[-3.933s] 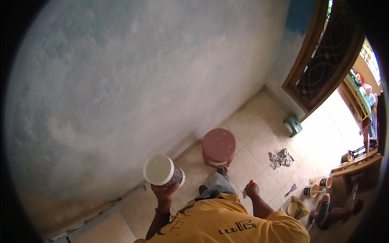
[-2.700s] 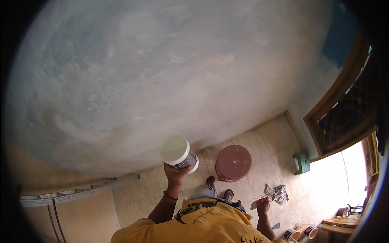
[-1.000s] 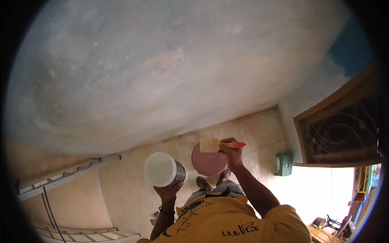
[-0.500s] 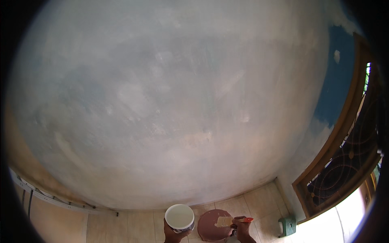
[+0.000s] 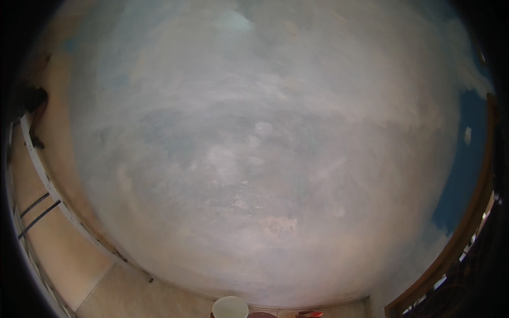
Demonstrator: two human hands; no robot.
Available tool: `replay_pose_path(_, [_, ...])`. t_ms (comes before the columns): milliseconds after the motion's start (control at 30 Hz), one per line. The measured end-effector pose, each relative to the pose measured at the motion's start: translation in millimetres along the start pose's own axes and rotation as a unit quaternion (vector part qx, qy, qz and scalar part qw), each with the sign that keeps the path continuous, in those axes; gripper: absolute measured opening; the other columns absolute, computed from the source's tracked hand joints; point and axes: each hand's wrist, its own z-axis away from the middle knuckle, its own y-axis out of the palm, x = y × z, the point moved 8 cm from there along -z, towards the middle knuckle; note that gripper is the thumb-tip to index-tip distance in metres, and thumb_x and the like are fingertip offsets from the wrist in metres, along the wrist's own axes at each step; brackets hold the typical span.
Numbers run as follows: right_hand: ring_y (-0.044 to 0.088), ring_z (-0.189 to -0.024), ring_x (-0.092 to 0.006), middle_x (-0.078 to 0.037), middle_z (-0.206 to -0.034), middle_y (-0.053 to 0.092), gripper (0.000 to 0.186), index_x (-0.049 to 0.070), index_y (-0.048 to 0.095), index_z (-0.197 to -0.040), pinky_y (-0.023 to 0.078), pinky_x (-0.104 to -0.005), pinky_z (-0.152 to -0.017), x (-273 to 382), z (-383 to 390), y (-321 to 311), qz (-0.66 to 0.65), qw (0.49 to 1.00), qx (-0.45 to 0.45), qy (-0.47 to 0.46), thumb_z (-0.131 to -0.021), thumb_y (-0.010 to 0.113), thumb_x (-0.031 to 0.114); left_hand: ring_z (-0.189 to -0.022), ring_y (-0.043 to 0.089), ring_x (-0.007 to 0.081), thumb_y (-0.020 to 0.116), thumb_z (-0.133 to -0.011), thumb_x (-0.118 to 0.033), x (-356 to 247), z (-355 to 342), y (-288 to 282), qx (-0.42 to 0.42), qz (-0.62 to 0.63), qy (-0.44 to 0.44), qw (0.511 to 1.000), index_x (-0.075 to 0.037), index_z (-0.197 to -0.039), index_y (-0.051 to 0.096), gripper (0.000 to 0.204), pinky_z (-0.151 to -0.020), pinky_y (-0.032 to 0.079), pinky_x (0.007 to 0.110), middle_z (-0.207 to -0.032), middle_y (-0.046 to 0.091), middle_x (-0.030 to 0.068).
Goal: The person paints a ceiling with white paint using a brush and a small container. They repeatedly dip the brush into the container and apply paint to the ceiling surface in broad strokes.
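Observation:
A broad wall (image 5: 265,159) coated in patchy pale grey, white and faint blue fills most of the view. At the bottom centre, the white bucket (image 5: 230,306) is raised with pale contents, and my left hand (image 5: 212,315) holds it, almost wholly cut off by the frame edge. Just right of it, partly cut off, is the pink-red round tub (image 5: 261,315) on the tiled floor. The red-tipped brush handle (image 5: 314,314) shows farther right, with a sliver of my right hand (image 5: 301,314) on it; the bristles are out of view.
An aluminium ladder (image 5: 45,177) runs along the far left. A person's dark shorts and leg (image 5: 36,103) show near its upper end. On the right are a blue painted patch (image 5: 458,164) and a wooden window frame (image 5: 435,281). Floor tiles (image 5: 122,291) border the wall's foot.
My view has tilted up to the wall, so the bucket, brush and tub have slid down to the bottom edge. A person at the far left has come into view.

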Motion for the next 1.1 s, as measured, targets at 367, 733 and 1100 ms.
replay_pose_path(367, [0.058, -0.062, -0.0150, -0.004, -0.073, 0.061, 0.015, 0.004, 0.064, -0.091, 0.053, -0.0315, -0.055, 53.4, -38.3, -75.6, 0.033, 0.999, 0.023, -0.015, -0.079, 0.071, 0.008, -0.111, 0.062, 0.0246, 0.094, -0.058, -0.012, -12.0, 70.0, 71.5, -0.128, 0.027, -0.007, 0.991, -0.002, -0.135, 0.046, 0.091, -0.095, 0.052, 0.039, -0.121, 0.062, 0.0113])
replay_pose_path(733, [0.060, -0.084, -0.0131, 0.001, -0.096, 0.060, 0.025, 0.014, 0.056, -0.109, 0.052, -0.0292, -0.070, 17.6, -49.7, -147.1, -0.032, 0.999, 0.023, -0.026, -0.089, 0.068, 0.006, -0.117, 0.060, 0.0286, 0.092, -0.065, -0.018, -4.9, 49.9, 39.8, -0.205, -0.122, 0.063, 0.969, -0.001, -0.136, 0.050, 0.084, -0.102, 0.048, 0.046, -0.127, 0.062, 0.0131])
replay_pose_path(1100, [0.067, -0.072, -0.0207, -0.013, -0.091, 0.067, 0.023, -0.003, 0.063, -0.104, 0.056, -0.0312, -0.064, -5.2, 2.8, -189.8, 0.106, 0.980, -0.116, 0.126, -0.084, 0.072, 0.004, -0.107, 0.063, 0.0233, 0.089, -0.059, -0.001, 35.9, 82.4, 25.2, -0.156, -0.152, -0.020, 0.976, 0.002, -0.127, 0.054, 0.077, -0.093, 0.053, 0.038, -0.118, 0.064, 0.0123])
